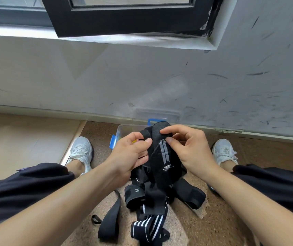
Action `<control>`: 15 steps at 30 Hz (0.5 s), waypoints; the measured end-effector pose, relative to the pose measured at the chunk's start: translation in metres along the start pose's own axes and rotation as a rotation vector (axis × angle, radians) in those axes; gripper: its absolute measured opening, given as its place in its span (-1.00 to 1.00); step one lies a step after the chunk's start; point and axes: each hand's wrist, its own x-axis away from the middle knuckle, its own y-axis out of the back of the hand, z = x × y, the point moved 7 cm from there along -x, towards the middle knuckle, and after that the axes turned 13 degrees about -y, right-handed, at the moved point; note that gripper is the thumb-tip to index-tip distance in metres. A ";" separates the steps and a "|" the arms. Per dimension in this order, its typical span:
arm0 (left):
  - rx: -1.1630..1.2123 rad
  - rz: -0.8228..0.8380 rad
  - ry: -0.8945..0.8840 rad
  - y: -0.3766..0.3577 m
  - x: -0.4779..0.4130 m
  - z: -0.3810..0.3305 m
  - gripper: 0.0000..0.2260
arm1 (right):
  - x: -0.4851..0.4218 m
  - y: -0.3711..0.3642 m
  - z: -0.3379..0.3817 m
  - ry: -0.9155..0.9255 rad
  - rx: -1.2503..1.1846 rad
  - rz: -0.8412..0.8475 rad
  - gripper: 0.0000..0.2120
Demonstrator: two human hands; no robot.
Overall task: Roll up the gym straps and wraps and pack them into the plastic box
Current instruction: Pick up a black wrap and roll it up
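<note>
**Black wrap in hand, most of the pile not yet rolled**

Black elastic wrap (pixel 161 157), with a grey stitched stripe and a small white logo, is held up between both hands. The left hand (pixel 131 151) pinches its left edge between thumb and fingers. The right hand (pixel 186 146) pinches the folded upper end between thumb and forefinger. The wrap hangs unrolled, its lower end trailing into the pile.

At 12 o'clock from the hands stands the clear plastic box (pixel 124 128) with blue latches, open. What looks like its lid (pixel 157 113) leans on the wall behind it. The hands hide most of the inside, so what has been packed cannot be told.

At 6 o'clock, on the floor (pixel 213 219) between the legs, lies the tangled pile of straps (pixel 186 194). A black-and-white striped wrap (pixel 148 229) lies at its near end and a long flat strap (pixel 112 221) at 7 o'clock, all loose.

Judged from this, the task is at an early stage: rolling of the held wrap has barely begun, and the whole pile remains.
</note>
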 end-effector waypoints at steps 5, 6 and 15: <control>-0.018 -0.041 0.008 0.005 -0.002 0.006 -0.89 | 0.002 -0.002 0.006 0.085 0.094 0.013 -0.70; -0.024 -0.043 0.008 0.006 -0.002 0.006 -0.87 | 0.002 -0.002 0.009 0.120 0.119 0.012 -0.73; 0.002 -0.081 -0.120 -0.004 -0.001 -0.014 -0.70 | -0.011 0.006 0.008 0.132 0.186 -0.170 -0.49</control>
